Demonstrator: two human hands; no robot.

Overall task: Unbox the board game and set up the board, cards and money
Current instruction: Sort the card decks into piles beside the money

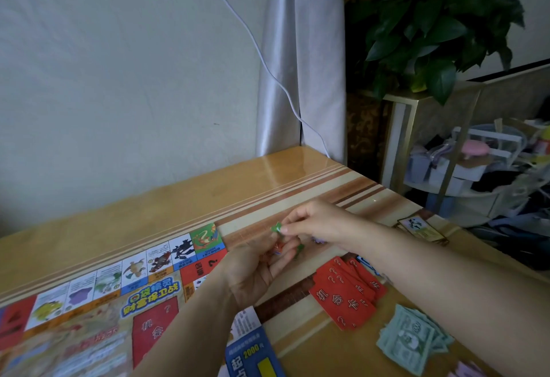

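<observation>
Over the far right corner of the board [119, 302], the left hand [256, 272] lies palm up, its fingers curled loosely around a few small pieces [279, 250], red and green, blurred too much to name. The right hand [318, 222] hovers just beyond it and pinches one green piece [276, 227] between thumb and forefinger. These pieces look very light and stiff, easy to drop or flick away, so a fingertip pinch on the edges seems the sound hold. The board lies flat on the table [268, 174], its long edge running left to right along the far side, with its print upside down to the wearer. Right of the hands, the red cards [345, 290] lie fanned face down, long sides slanting from near left to far right. The money [410, 338] sits in a loose stack nearer on the right; thin paper, it would likely slide and scatter, so it is best squared and lifted by the whole stack. A further card stack [422, 227] lies at the far right.
</observation>
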